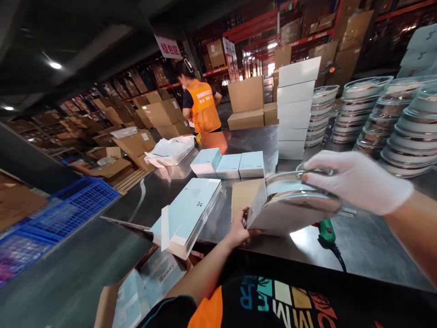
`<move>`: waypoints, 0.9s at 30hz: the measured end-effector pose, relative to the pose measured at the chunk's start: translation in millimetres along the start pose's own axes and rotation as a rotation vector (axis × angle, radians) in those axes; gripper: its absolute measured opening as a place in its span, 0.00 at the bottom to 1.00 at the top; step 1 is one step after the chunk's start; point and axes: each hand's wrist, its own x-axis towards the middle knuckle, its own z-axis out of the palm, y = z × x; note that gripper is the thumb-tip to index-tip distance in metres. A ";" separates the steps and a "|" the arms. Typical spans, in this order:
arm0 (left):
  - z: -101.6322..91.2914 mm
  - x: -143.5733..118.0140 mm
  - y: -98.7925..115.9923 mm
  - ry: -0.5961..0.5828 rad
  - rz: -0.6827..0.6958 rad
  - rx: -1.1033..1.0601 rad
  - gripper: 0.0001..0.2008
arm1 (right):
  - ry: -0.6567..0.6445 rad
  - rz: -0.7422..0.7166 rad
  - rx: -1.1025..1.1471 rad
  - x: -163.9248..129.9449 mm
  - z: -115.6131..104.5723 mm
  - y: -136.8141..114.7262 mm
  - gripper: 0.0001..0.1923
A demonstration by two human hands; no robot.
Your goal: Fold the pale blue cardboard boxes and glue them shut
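My bare left hand [239,231] has its fingers wrapped round the lower left corner of a tilted white box [283,218]. My white-gloved right hand [355,180] is closed on the edge of a round, shiny piece [297,187] with a clear, glass-like top and metal rim. This round piece lies at the box's upper side; how far it sits inside I cannot tell. Below the gloved hand, a green corded tool [327,231] rests on the metal table [368,241]. Flat brown cardboard [246,196] lies behind the box.
Tall stacks of round clear-topped pieces [362,114] and white boxes [295,109] stand at the right. Small white boxes [228,165] and flat light-blue boxes [191,205] lie left. An open carton [105,300] sits below; a person in an orange vest [205,107] stands beyond.
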 end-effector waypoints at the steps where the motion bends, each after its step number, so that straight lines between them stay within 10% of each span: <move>1: 1.3 -1.0 -1.5 -0.027 -0.015 0.034 0.53 | -0.012 -0.037 0.011 2.1 7.5 -0.6 0.30; 10: 2.8 -12.9 9.5 0.109 0.179 0.242 0.56 | 0.230 0.179 0.291 -78.5 88.8 52.8 0.39; 16: 16.9 -7.6 47.4 0.049 0.460 0.252 0.29 | 0.381 0.142 0.639 -93.9 177.9 42.0 0.37; 19: 29.3 -7.3 53.5 0.121 0.495 0.268 0.31 | 0.375 0.206 0.720 -82.8 187.6 36.0 0.44; 23: 40.0 -12.9 44.5 0.253 0.502 0.129 0.33 | 0.422 0.374 0.588 -60.4 187.9 31.1 0.24; 27: 29.3 -10.4 38.2 0.178 0.513 0.208 0.38 | 0.590 0.395 0.435 -49.9 178.4 35.1 0.25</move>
